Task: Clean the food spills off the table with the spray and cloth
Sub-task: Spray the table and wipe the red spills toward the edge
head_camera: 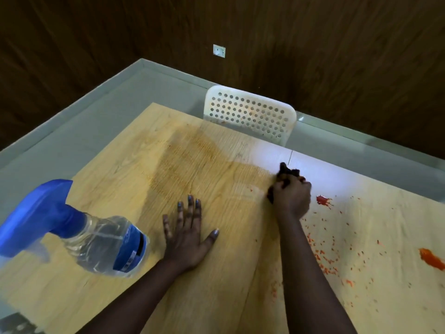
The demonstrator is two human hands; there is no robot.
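Nearest, a clear crinkled plastic spray [96, 242] with a blue trigger head stands on the pale wood-grain table [120, 297], beside the left hand [186, 237] pressed flat, fingers straight and spread. Farther out, the right hand [292, 197] curls tightly round a dark bunched cloth [287, 173] poking past its knuckles, just left of red spills [322, 201]. Beyond stands a white perforated chair [250, 114].

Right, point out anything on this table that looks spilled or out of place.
Red food spills mark the right side of the table: one blob just right of the right hand, which grips a dark cloth, a larger orange-red smear at the right edge, and scattered crumbs between. A damp streaked patch lies mid-table.
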